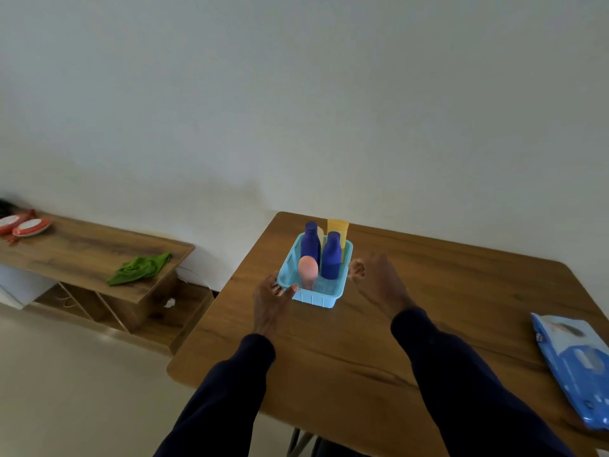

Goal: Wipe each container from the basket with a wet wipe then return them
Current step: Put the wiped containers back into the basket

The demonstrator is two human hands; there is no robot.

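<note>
Head view: basket (317, 299) between left hand (271, 300) and right hand (377, 280)
</note>
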